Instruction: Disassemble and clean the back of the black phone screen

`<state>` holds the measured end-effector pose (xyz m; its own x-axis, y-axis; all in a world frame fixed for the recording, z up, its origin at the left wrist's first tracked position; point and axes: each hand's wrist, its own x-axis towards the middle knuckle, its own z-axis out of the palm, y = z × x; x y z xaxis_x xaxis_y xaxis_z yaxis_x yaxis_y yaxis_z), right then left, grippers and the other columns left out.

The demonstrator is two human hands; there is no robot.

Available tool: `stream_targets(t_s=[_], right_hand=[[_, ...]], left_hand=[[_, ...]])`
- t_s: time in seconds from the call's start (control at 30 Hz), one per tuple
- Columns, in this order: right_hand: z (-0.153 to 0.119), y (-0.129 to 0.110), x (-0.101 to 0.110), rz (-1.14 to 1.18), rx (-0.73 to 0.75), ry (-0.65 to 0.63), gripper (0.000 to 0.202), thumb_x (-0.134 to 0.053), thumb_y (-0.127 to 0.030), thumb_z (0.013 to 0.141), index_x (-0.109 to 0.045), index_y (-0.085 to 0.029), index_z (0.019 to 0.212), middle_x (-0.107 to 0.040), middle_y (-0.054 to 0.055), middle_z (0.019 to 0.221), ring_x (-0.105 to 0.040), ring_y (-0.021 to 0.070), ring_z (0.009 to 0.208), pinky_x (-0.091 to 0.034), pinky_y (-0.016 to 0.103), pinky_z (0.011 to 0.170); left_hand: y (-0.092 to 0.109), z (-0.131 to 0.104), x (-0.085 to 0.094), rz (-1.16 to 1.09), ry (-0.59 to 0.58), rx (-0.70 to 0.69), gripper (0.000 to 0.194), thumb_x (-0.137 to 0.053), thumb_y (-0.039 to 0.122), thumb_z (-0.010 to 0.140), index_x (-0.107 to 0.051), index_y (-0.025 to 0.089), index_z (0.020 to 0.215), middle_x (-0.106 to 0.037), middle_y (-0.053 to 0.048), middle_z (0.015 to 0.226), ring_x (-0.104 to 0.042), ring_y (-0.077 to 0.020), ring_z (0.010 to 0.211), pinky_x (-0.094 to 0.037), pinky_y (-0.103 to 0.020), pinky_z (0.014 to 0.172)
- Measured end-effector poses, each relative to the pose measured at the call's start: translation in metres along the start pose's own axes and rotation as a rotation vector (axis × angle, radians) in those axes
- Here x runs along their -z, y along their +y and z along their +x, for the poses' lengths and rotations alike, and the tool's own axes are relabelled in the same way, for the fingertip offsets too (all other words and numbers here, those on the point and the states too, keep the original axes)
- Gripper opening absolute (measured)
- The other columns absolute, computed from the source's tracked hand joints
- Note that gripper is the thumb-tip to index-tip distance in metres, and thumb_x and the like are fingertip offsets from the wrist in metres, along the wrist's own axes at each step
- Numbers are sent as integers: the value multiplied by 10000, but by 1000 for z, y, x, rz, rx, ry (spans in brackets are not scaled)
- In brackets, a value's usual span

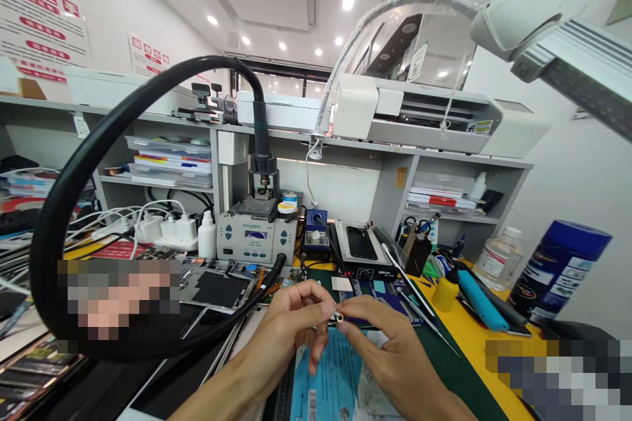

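Observation:
My left hand (296, 316) is closed, with thumb and forefinger pinched at a tiny dark and white part with a gold-coloured ring (339, 318). From the other side, the thumb and forefinger of my right hand (388, 335) grip the same part. It is too small for me to tell its exact kind. Both hands are above a blue printed sheet (326, 368), which lies on a dark green mat (444, 362). Behind them, phone parts and a metal plate with a black panel (222, 289) lie on the bench.
A thick black hose (148, 79) arches over the left side from a soldering station (259, 237). A phone (362, 243) rests on a flat device at the back. To the right stand a yellow bottle (446, 293), a clear bottle (498, 260) and a blue can (557, 270).

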<state>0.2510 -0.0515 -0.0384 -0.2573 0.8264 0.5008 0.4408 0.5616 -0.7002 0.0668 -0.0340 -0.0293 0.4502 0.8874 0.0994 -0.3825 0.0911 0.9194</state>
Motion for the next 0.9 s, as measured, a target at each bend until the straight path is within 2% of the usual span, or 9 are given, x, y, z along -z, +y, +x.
stream_targets(t_s=[0.13,0.47,0.77,0.9], right_hand=[[0,-2,0,-42,24,18,111,-600,-235,943,-704,-229,980,-717,69,962,-666,224,892,-531,304,790],[-4,8,-3,-133,88,48,209,-522,-235,988,-682,-267,1118,-599,57,905,-614,207,792,-503,316,648],[-6,14,-3,-219,72,24,241,-495,-293,1009,-675,-286,1169,-566,38,824,-575,189,691,-432,280,527],[-7,17,-3,-254,90,10,253,-487,-296,1016,-655,-305,1205,-609,34,829,-569,189,688,-437,297,573]], left_hand=[[0,1,1,25,43,-26,151,-674,306,821,-612,171,793,-525,47,474,-422,-80,382,-396,-190,358],[-3,5,1,223,235,-102,147,-648,315,838,-615,172,825,-482,77,417,-399,-89,370,-364,-201,369],[-5,7,6,208,236,-18,200,-656,361,822,-621,168,781,-503,56,407,-400,-96,362,-374,-221,369],[-4,8,6,168,230,23,185,-658,343,811,-611,172,758,-499,54,403,-400,-94,365,-373,-220,376]])
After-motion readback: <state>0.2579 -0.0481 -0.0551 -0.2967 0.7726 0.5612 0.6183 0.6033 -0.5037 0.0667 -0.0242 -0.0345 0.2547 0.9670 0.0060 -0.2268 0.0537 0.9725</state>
